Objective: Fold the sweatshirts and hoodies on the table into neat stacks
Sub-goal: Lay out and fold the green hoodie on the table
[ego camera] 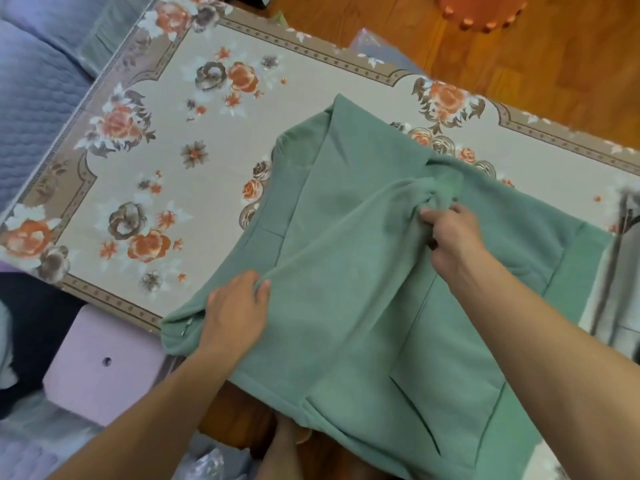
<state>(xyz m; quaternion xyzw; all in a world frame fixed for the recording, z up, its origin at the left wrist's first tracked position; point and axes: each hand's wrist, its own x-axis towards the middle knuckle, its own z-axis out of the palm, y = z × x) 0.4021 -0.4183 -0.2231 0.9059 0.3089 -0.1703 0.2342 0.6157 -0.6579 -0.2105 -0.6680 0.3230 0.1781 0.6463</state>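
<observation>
A sage-green hoodie lies spread across the near right part of the table, its front pocket toward me and its lower part hanging over the near edge. One sleeve is drawn across the body. My left hand grips that sleeve near its cuff at the table's near edge. My right hand pinches a bunched fold of the same fabric near the shoulder. The hood points to the far side.
The table wears a beige cloth with orange and brown flowers. A grey garment lies at the right edge. A lilac stool stands below the near left edge, blue bedding at far left, an orange stool on the wood floor.
</observation>
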